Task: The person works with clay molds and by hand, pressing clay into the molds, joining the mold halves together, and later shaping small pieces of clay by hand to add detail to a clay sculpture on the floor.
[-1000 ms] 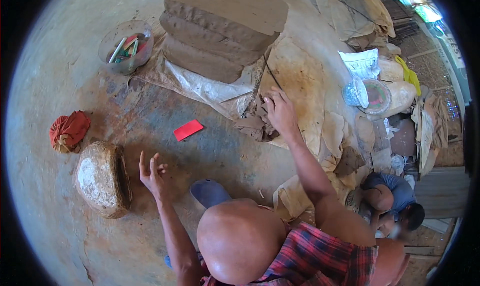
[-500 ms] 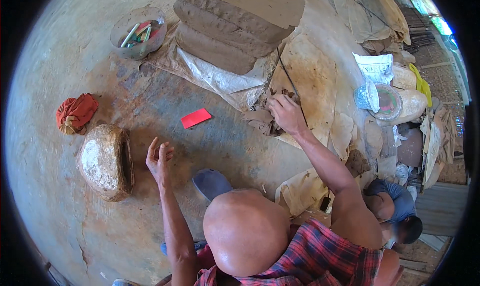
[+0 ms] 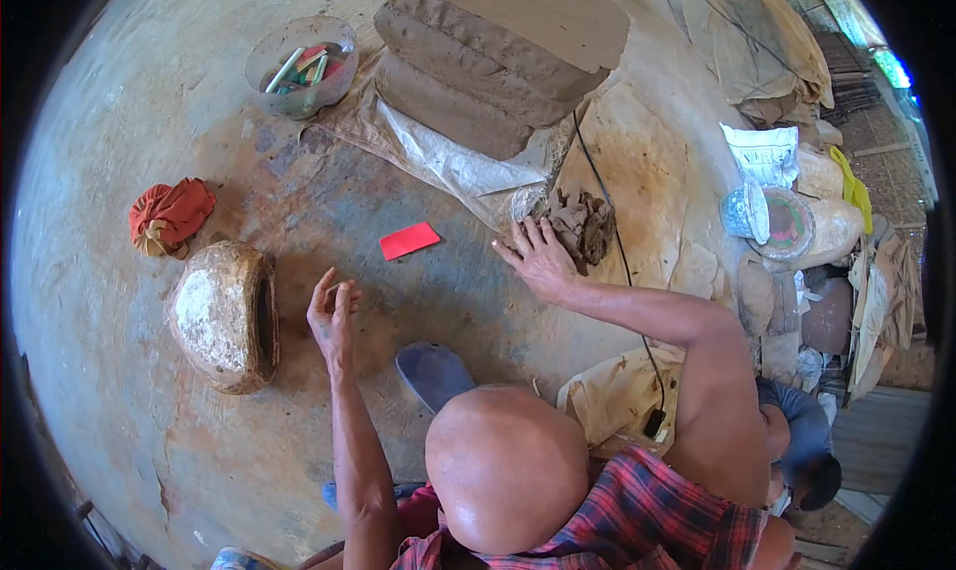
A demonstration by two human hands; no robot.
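My right hand (image 3: 545, 264) is open, fingers spread, at the left edge of a crumpled heap of grey-brown clay scraps (image 3: 586, 229). Whether its fingertips touch the heap, I cannot tell. My left hand (image 3: 333, 309) hangs above the floor with fingers loosely bent and apart, holding nothing. Left of it a rounded, whitish-brown bowl-shaped form (image 3: 217, 316) rests on its side, its dark hollow facing the hand. A flat red rectangular piece (image 3: 409, 240) lies on the floor between my hands. Beyond the scraps stands a big layered block of clay (image 3: 478, 67) on sheeting.
A clear basin (image 3: 301, 68) holding several sticks and tools stands far left. A red-orange cloth bundle (image 3: 171, 217) sits beyond the hollow form. A black cable (image 3: 624, 256) passes right of the scraps. My bent knee (image 3: 508, 465) and a blue sandal (image 3: 435, 376) are near; another person (image 3: 802, 431) crouches right.
My right hand has come off the top of the clay scraps, moving left and nearer with its fingers spreading. The left hand stays beside the hollow form. The whole view has shifted slightly.
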